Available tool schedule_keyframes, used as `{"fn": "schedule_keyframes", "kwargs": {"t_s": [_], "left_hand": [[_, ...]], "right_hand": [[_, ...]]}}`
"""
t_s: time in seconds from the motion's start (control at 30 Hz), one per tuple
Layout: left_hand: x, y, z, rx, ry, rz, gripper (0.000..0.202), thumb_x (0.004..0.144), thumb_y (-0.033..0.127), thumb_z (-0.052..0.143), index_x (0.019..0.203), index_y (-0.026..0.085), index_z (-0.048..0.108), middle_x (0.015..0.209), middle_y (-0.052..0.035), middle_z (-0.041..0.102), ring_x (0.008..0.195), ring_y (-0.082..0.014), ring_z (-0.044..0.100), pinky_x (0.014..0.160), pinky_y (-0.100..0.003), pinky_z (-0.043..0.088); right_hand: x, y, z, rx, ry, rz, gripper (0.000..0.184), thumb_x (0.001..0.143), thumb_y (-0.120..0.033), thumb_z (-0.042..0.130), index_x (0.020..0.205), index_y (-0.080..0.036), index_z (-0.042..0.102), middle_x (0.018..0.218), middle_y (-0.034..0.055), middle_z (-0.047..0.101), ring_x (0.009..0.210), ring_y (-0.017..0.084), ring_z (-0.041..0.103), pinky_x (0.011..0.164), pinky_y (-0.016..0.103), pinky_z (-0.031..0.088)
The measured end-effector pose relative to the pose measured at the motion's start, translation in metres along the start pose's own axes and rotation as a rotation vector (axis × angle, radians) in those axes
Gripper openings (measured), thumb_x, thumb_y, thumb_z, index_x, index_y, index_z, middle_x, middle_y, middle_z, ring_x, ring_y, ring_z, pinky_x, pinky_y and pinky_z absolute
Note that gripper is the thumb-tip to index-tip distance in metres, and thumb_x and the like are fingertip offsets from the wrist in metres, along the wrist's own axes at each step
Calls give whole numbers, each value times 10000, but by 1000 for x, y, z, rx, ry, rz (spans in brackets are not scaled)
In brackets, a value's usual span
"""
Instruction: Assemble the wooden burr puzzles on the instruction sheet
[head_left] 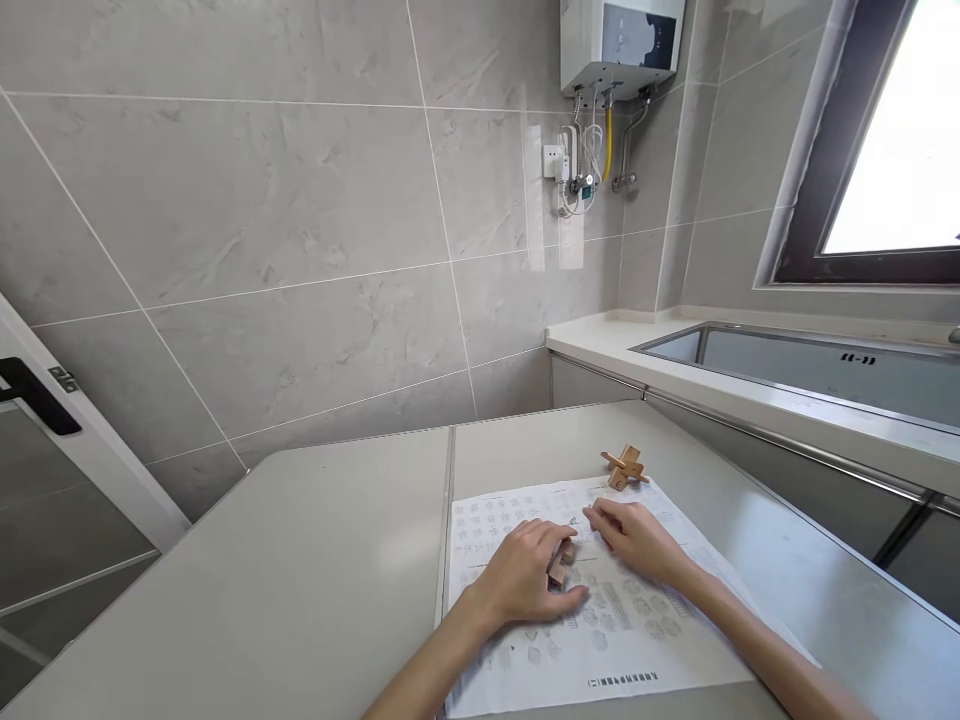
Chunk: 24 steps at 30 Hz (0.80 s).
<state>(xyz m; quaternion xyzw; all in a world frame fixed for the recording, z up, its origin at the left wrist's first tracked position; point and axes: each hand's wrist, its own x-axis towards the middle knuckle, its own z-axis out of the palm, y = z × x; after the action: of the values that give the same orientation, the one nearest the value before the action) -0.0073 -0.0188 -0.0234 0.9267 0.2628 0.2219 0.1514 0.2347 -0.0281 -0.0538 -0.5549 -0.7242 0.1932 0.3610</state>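
My left hand (pixel 525 572) rests on a printed sheet (pixel 547 680), its fingers arched over small wooden puzzle pieces (pixel 557 574). Its thumb stretches out on the near side, apart from the fingertips, and the palm side partly hides the pieces. To the right, my right hand (pixel 636 540) lies with its fingertips on the paper, loosely bent and holding nothing that I can see. Just beyond it, an interlocked wooden puzzle (pixel 625 467) with crossing sticks sits at the sheet's far edge. Rows of small drawings and diagrams cover the paper.
The pale table (pixel 337 570) has a seam running along the sheet's left side. At the right is a counter (pixel 592 337) with a metal sink (pixel 787 360). A water heater (pixel 622 45) hangs on the tiled wall, and a door (pixel 82 440) stands at the left.
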Motion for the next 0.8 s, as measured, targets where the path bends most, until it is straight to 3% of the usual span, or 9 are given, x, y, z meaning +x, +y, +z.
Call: {"fn": "schedule_keyframes", "kwargs": {"t_s": [0.17,0.3,0.4,0.53,0.6,0.7,0.8], "left_hand": [[10,-2,10,0,-31,-25,622,761,425,860,1282,216,592,1125,-87,720,994,-295,668,927,-433,531],[-3,-9,-10,-106,-74,-83,913,712,520,910,1472,256,480,1381,-125,635,1171,-331,635,1020,-469,514],[-16,-20,-27,-140,-68,-169,982,659,576,935,1481,255,505,1423,-148,598,1259,-365,600,1036,-490,513],[-27,-34,-40,-178,-95,-179,744,641,500,974,1294,285,687,1370,-112,625,1292,-360,567,1094,-503,471],[-30,-37,-43,-226,-86,-217,706,645,500,976,1262,285,710,1336,-106,625,1236,-338,582,1057,-478,486],[-30,-38,-44,-346,-87,-312,753,642,508,975,1296,274,685,1179,-69,648,1024,-254,612,904,-383,518],[-29,-36,-43,-528,-92,-397,805,651,418,983,1358,267,628,1008,-11,639,851,-175,586,805,-319,492]], "right_hand": [[-2,-10,3,-24,-78,-54,439,1071,-470,410,698,-252,491,618,4,612,580,202,543,597,317,334],[-2,-18,-3,-2,-115,-46,301,1056,-435,461,915,-250,651,700,2,668,639,209,594,624,314,374],[-2,-21,-7,19,-178,-65,260,1009,-445,563,1125,-252,692,848,25,714,703,210,621,661,317,432],[-3,-22,-8,22,-263,-113,402,901,-475,735,1253,-283,703,1032,46,712,746,201,617,728,331,473],[-3,-21,-7,7,-284,-122,408,869,-490,781,1225,-299,722,1039,41,705,777,209,618,729,328,466],[-4,-19,-3,-2,-269,-118,270,874,-434,786,1100,-293,739,1000,27,696,800,212,618,721,318,455],[-3,-17,-1,20,-251,-98,163,875,-388,783,977,-274,728,997,20,691,768,195,601,714,315,457]]}}
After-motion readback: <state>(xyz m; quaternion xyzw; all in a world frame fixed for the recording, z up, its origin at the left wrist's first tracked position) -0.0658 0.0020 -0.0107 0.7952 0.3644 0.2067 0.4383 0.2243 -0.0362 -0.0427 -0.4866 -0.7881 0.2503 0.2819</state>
